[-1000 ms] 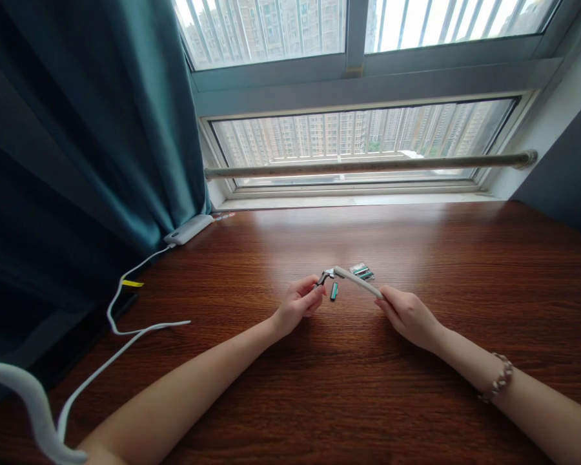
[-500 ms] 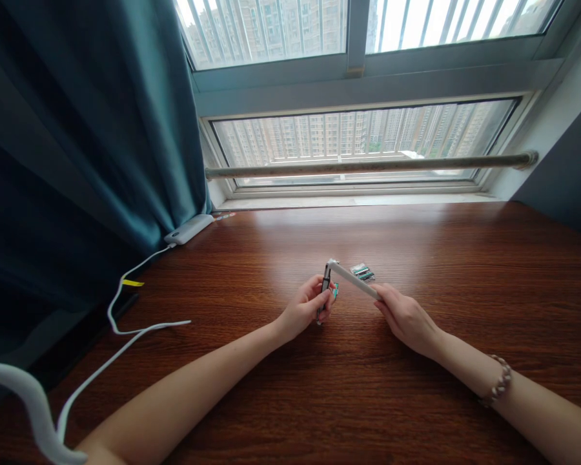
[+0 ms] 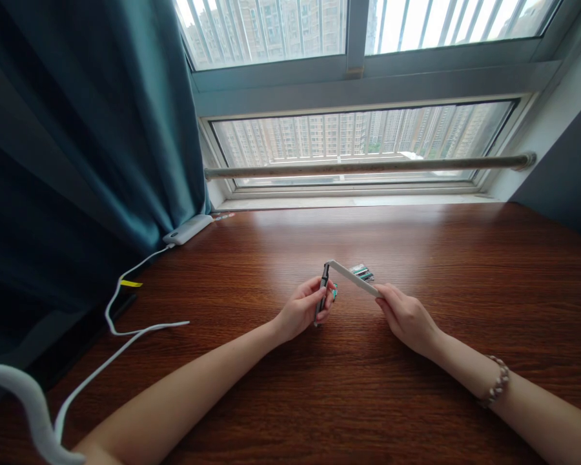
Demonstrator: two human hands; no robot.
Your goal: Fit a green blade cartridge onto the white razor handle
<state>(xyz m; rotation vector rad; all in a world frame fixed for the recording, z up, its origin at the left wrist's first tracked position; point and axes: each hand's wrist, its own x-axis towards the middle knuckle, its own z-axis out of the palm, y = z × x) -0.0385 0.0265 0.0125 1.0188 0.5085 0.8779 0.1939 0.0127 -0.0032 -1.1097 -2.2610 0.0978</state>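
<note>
My left hand (image 3: 306,305) is closed round a slim dark object (image 3: 322,290) with silvery parts, held nearly upright. Its kind I cannot make out. A small teal piece (image 3: 335,292) shows just behind those fingers; whether they grip it too is unclear. Pinched in my right hand (image 3: 407,318) is the lower end of a flat, pale grey strip (image 3: 353,278). The strip slants up to the left, and its far end meets the top of the dark object. Beyond the strip, a small flat teal-and-silver item (image 3: 362,272) lies on the wooden table (image 3: 368,400).
At the left, a white power strip (image 3: 188,230) lies by the blue curtain (image 3: 164,129), with a white cable (image 3: 109,303) running from it. A yellow tag (image 3: 132,283) lies near the cable. A thick white curved tube (image 3: 26,394) enters at lower left. Behind the table are a rail (image 3: 368,167) and windows.
The dark object and my left hand have shifted very slightly left and down. The strip's far end still meets its top, and my right hand has hardly moved.
</note>
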